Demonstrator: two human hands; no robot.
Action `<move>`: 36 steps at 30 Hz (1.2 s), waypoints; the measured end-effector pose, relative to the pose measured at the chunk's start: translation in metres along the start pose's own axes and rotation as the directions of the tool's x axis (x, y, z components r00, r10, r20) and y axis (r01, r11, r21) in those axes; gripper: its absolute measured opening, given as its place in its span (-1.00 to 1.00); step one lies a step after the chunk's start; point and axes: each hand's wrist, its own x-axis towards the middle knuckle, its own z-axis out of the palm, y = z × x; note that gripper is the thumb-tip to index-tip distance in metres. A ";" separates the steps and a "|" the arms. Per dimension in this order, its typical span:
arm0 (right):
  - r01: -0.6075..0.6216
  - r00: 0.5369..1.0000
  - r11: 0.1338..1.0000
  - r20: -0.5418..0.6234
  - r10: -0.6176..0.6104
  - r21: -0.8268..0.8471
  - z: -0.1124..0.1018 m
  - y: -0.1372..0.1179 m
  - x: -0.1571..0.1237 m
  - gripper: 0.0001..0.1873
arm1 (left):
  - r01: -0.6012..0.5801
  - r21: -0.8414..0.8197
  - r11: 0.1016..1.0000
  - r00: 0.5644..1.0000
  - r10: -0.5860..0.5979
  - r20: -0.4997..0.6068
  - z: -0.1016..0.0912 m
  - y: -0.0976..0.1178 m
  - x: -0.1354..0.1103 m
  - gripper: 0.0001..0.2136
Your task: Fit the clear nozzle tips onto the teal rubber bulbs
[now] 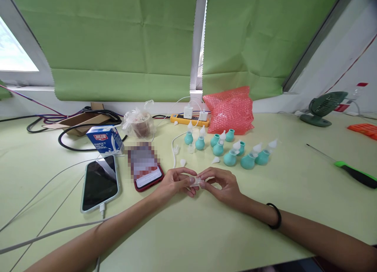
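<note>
My left hand (176,181) and my right hand (220,183) meet at the middle of the pale green table (188,232). Both pinch one small clear plastic tip (196,181) between their fingertips. Just behind them stand several teal rubber bulbs (231,158), most with clear tips fitted. Two loose clear tips (183,162) lie on the table near the bulbs. A black band (275,216) is on my right wrist.
Left of my hands lie a phone on a charging cable (100,181) and a red-cased phone (147,179). Behind are a milk carton (105,140), a bagged cup (140,124), a power strip (190,118) and pink bubble wrap (231,109). A green-handled screwdriver (350,170) and fan (322,107) are at right.
</note>
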 end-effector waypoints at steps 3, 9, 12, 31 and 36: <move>-0.044 0.999 0.999 -0.009 0.044 -0.017 0.000 0.000 0.000 -0.92 | 0.015 -0.035 0.999 0.999 -0.014 0.030 -0.002 -0.002 0.001 -0.76; -0.059 0.998 0.998 -0.011 0.059 -0.035 0.001 -0.001 0.000 -0.93 | 0.039 -0.026 0.999 0.999 -0.039 0.023 0.000 0.000 0.001 -0.75; -0.054 0.999 0.998 -0.008 0.054 -0.038 0.001 -0.001 0.000 -0.93 | 0.020 0.004 1.000 0.999 -0.020 0.034 0.001 0.000 0.001 -0.72; 0.000 1.000 0.999 -0.017 0.000 -0.037 0.002 0.002 -0.001 -0.92 | 0.020 -0.014 1.000 0.999 -0.020 0.038 0.001 0.000 0.002 -0.73; 0.081 0.996 0.993 0.033 -0.079 -0.081 0.003 0.001 0.000 -0.93 | -0.043 0.012 0.999 0.999 0.043 0.015 0.004 0.001 -0.002 -0.71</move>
